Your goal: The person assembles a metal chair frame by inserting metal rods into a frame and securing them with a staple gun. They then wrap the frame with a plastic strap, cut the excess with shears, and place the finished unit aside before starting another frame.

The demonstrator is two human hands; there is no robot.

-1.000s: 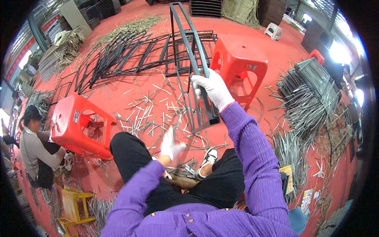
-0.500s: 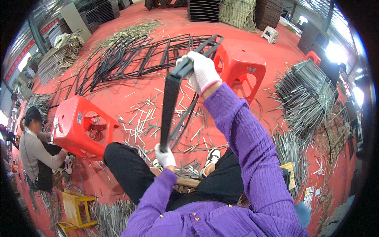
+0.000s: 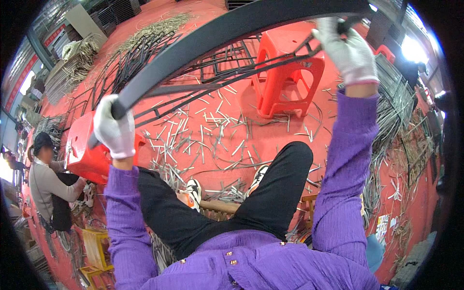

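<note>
A black frame, one side a broad flat band and the other thin bars with short cross-pieces, is held up across the upper part of the view. My white-gloved left hand is wrapped around its lower left end. At the upper right end my right hand, also gloved, grips the frame. Behind the frame a red plastic stool stands on the floor, partly covered by it. Another red stool is close behind my left hand. The fingertips of both hands are partly hidden.
Cut strips litter the red floor before my feet. Black metal frames lie farther off, left of centre. Bundled grey strips are piled at right. A person sits at far left, near a yellow stool.
The frame has swung from upright to lying across, closer to view. My left hand has moved up and left, my right hand far to the right; both still hold it.
</note>
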